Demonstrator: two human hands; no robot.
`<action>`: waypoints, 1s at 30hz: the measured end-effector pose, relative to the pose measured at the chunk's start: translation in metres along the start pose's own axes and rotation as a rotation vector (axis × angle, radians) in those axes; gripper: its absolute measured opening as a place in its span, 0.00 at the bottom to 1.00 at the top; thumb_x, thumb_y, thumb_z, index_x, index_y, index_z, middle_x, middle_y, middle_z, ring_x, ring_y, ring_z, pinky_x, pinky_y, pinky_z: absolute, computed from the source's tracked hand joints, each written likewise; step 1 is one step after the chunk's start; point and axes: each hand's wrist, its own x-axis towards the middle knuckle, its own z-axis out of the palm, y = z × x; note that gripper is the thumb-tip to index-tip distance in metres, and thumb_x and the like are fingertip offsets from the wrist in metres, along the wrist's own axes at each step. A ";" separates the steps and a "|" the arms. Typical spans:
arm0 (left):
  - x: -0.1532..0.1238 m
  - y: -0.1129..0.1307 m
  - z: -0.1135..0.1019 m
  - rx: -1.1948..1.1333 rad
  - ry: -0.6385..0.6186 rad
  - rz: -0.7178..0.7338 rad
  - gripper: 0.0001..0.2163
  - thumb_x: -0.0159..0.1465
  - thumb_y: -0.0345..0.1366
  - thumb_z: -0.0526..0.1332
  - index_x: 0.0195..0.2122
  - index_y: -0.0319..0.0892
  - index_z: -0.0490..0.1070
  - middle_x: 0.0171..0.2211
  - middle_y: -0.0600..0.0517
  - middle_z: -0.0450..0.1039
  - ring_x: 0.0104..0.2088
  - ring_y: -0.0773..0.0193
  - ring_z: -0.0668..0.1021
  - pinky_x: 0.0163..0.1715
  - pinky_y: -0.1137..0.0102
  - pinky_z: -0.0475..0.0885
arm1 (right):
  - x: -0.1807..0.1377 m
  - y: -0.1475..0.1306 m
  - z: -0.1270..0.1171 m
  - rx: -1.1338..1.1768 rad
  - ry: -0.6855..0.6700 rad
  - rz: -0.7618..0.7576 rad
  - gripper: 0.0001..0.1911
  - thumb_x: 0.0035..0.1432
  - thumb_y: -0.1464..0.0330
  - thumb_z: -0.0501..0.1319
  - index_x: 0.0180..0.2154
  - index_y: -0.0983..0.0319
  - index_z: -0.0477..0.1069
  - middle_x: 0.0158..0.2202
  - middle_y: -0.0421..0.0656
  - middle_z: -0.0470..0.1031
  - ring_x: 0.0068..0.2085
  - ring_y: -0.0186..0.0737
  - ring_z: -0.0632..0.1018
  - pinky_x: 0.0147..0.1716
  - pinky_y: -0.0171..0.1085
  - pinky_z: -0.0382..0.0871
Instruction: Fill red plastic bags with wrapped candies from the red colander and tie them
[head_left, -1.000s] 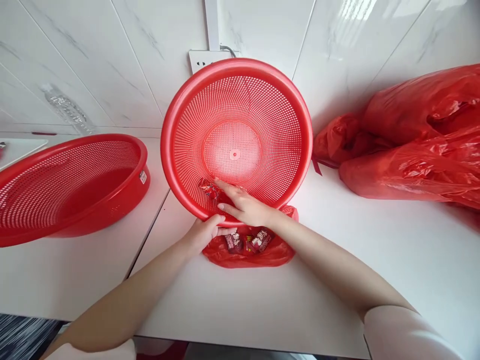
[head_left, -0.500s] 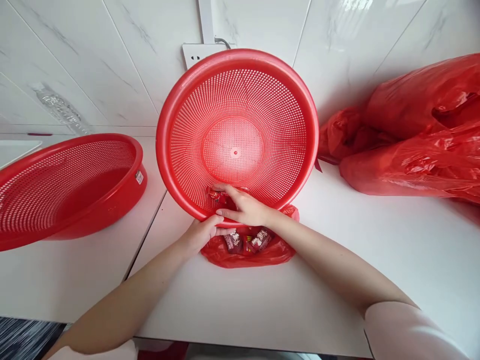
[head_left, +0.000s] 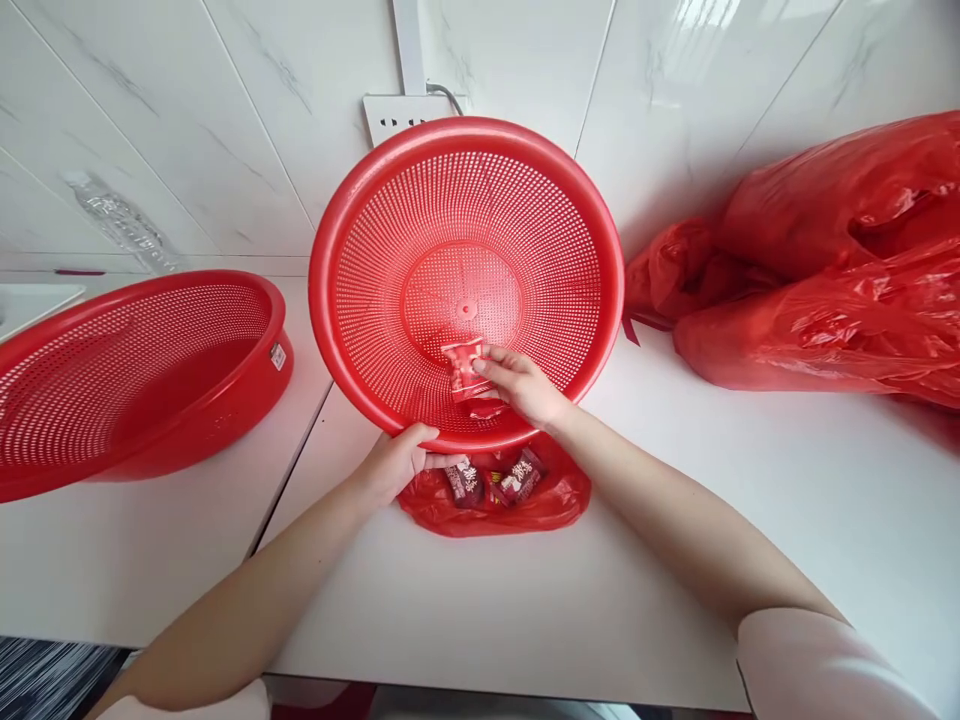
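A red plastic basket (head_left: 555, 200) with perforated walls is tilted toward me on the white table. My left hand (head_left: 394, 465) grips its near rim, thumb on top and fingers below. Inside the basket, my right hand (head_left: 521, 385) pinches a small red snack packet (head_left: 463, 372) between thumb and fingers. Another red packet (head_left: 486, 408) lies beneath that hand, partly hidden. Under the near rim sits an open red plastic bag (head_left: 495, 515). Several dark-red wrapped packets (head_left: 523, 478) show in the bag's mouth.
A second red basket (head_left: 187, 430) leans at the left. Full-looking red plastic bags (head_left: 810, 340) lie at the right. By the tiled wall are a power socket (head_left: 375, 120), a clear plastic bottle (head_left: 124, 225) and a white tray (head_left: 37, 300).
My right hand has lifted a red packet from the bottom of the basket's near wall, up and away from the rim. The basket has tipped slightly lower; my left hand keeps its grip.
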 end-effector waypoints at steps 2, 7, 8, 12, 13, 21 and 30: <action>0.000 0.002 -0.002 -0.004 -0.006 -0.008 0.16 0.60 0.28 0.58 0.50 0.39 0.71 0.52 0.45 0.74 0.51 0.50 0.76 0.46 0.55 0.77 | 0.000 -0.007 -0.005 0.152 0.050 0.034 0.14 0.55 0.63 0.66 0.42 0.61 0.72 0.37 0.41 0.79 0.36 0.34 0.80 0.40 0.35 0.76; 0.001 0.003 -0.006 -0.012 -0.035 -0.017 0.11 0.61 0.29 0.57 0.43 0.37 0.74 0.51 0.44 0.75 0.51 0.51 0.77 0.45 0.58 0.78 | -0.002 -0.013 -0.009 0.167 0.071 0.007 0.16 0.51 0.65 0.70 0.42 0.62 0.75 0.40 0.42 0.80 0.39 0.35 0.80 0.42 0.35 0.75; 0.001 0.003 -0.006 -0.010 -0.037 -0.016 0.10 0.61 0.29 0.58 0.42 0.37 0.75 0.51 0.44 0.75 0.51 0.51 0.77 0.45 0.59 0.78 | -0.002 -0.012 -0.009 0.152 0.069 0.007 0.16 0.50 0.65 0.70 0.42 0.62 0.76 0.41 0.43 0.80 0.39 0.35 0.80 0.43 0.35 0.75; -0.001 0.004 -0.006 0.004 -0.021 -0.003 0.12 0.61 0.29 0.58 0.44 0.38 0.75 0.51 0.45 0.75 0.51 0.51 0.77 0.44 0.59 0.79 | -0.003 -0.008 -0.010 0.063 0.051 -0.006 0.16 0.51 0.65 0.70 0.42 0.63 0.77 0.41 0.44 0.80 0.40 0.36 0.80 0.45 0.37 0.74; -0.002 0.005 -0.006 0.004 -0.016 -0.001 0.12 0.61 0.28 0.58 0.45 0.38 0.74 0.52 0.45 0.75 0.50 0.51 0.77 0.43 0.59 0.79 | -0.004 -0.008 -0.010 0.030 0.047 -0.022 0.16 0.51 0.65 0.70 0.42 0.63 0.77 0.41 0.44 0.80 0.40 0.36 0.80 0.45 0.36 0.74; -0.002 0.011 -0.009 -0.031 -0.024 0.002 0.17 0.61 0.28 0.57 0.52 0.40 0.72 0.52 0.45 0.74 0.49 0.52 0.78 0.42 0.60 0.79 | -0.014 -0.025 -0.001 -0.186 -0.104 -0.093 0.15 0.55 0.63 0.67 0.43 0.63 0.77 0.40 0.45 0.80 0.40 0.38 0.80 0.45 0.39 0.74; -0.001 0.016 -0.008 -0.042 -0.051 -0.027 0.14 0.60 0.28 0.55 0.45 0.34 0.75 0.46 0.42 0.78 0.47 0.51 0.79 0.45 0.59 0.77 | -0.025 -0.052 0.006 -0.413 -0.590 0.002 0.14 0.60 0.65 0.62 0.46 0.64 0.76 0.43 0.46 0.80 0.42 0.39 0.80 0.45 0.41 0.74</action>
